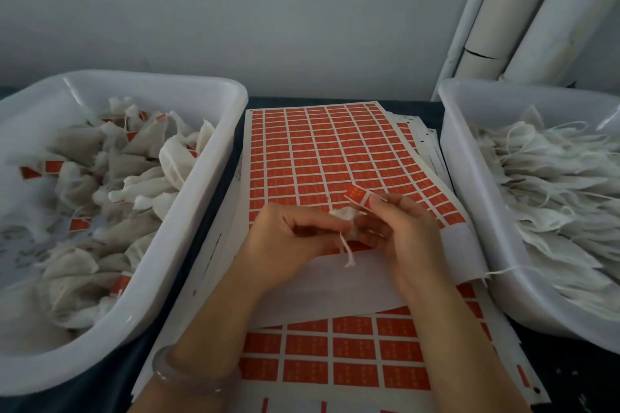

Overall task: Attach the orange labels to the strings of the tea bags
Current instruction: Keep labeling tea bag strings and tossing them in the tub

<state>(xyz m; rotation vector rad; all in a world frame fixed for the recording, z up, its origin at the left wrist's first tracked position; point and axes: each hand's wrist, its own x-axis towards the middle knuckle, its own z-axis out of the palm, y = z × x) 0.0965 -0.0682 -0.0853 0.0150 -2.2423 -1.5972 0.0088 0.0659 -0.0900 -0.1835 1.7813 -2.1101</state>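
- A white plastic tub [214, 157] is sitting at the far left, holding a loose heap of finished tea bags [110, 178] with small orange tags showing among them.
- A pale bangle [188, 375] is circling the left wrist near the bottom edge.
- The left hand [288, 245] is hovering over the sheets, its fingers curled in and pinching a crumpled tea bag [345, 214]; the bag's white string [347, 251] is dangling below the hand with a frayed end.
- A label sheet [322, 151] of orange stickers is lying in the middle between the tubs, on top of a stack of similar sheets, its near edge curling up under the hands.
- The right hand [399, 228] is touching the left, its thumb and forefinger pressing on one peeled orange label [358, 195] just above the tea bag.
- A second white tub [469, 184] is standing at the right, filled with unlabelled tea bags [563, 198] and their trailing strings.
- White pipes [510, 10] are leaning against the wall behind it.
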